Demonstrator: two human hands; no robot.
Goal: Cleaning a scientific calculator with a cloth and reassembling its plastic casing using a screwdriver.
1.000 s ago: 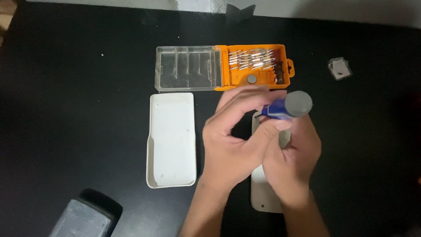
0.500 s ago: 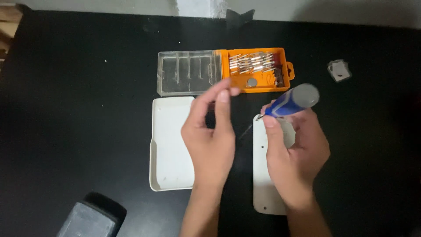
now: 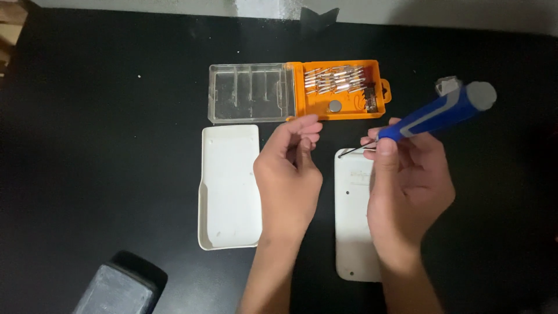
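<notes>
Now right hand (image 3: 410,192) grips slim blue screwdriver (image 3: 436,113); flat white panel (image 3: 354,215) beneath.

white device back (image 3: 354,232) partly hidden under right hand (image 3: 410,192), grey object (image 3: 119,288) cut off at bottom edge, bits in orange case (image 3: 340,90) too small to tell, small grey item (image 3: 447,86) half hidden behind screwdriver (image 3: 436,113)

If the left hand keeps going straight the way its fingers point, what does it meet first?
The left hand points up the table toward the bit case. It would probably first meet the front edge of the orange bit tray, near where the clear lid hinges to it, though its height above the table is unclear.
</notes>
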